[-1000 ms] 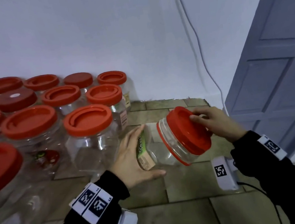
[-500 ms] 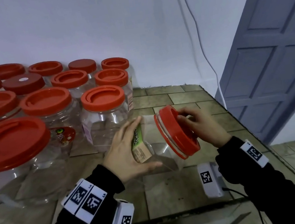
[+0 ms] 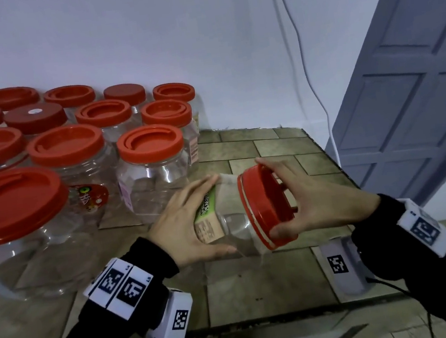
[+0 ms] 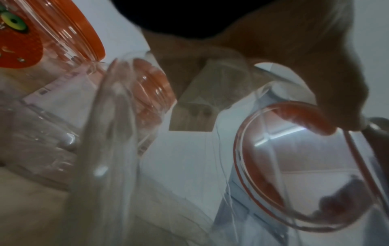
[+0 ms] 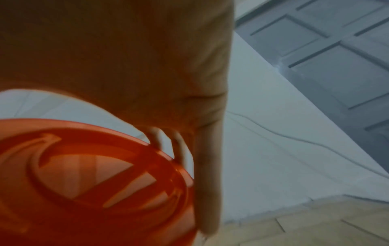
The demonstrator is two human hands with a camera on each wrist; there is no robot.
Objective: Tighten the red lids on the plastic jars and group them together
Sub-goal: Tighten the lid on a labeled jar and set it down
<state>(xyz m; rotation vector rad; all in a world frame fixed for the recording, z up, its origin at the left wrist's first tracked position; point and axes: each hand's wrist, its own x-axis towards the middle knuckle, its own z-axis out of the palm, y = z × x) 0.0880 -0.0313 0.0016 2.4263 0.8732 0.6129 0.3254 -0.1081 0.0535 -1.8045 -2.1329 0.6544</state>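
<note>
The left hand (image 3: 184, 226) is cradling a clear plastic jar (image 3: 229, 219) that is lying tilted on its side above the tiled counter (image 3: 261, 286), its mouth pointing to the person's right; the fingers are lying nearly straight along the far side of the jar's body while the thumb is reaching under it, so the jar is sitting clasped between them. A green and tan label (image 3: 207, 219) is showing just beside the palm. The right hand (image 3: 312, 199) is spanning the jar's red lid (image 3: 264, 206), fingers spread over the top rim and the thumb pressing against the lower edge, gripping it around its circumference. From the right wrist view the lid (image 5: 90, 174) is filling the lower left, with the fingers (image 5: 208, 174) hooking over its edge. To the left, a cluster of lidded jars (image 3: 68, 139) is standing upright against the white wall (image 3: 139, 31), close together, the nearest one (image 3: 154, 175) just beside the left hand's fingertips. A blue-grey panelled door (image 3: 410, 79) is standing at the right, a white cable (image 3: 308, 71) hanging down the wall beside it.
</note>
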